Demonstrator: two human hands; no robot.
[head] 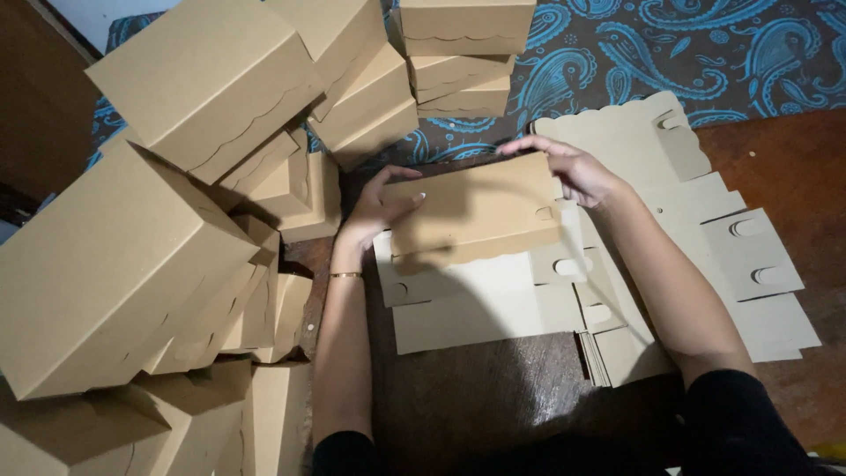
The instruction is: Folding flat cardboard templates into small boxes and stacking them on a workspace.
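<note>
Flap (476,211) of one flat blank (467,300) stands raised between both hands, long axis left to right. Left hand (379,207) fingers grasp its left end; right hand (573,172) fingers pinch its top right edge. Stack of blanks (749,264) lies right of the fingers. Roughly a dozen finished boxes (132,256) are piled left; three more (463,53) above.

Plain brown cardboard boxes (176,79), folded and closed, lie heaped at left and stacked at top centre (463,53). A half-folded box panel (476,211) with a scalloped edge stands at centre over a flat blank (476,308); more flat die-cut blanks (740,256) are spread at right.
</note>
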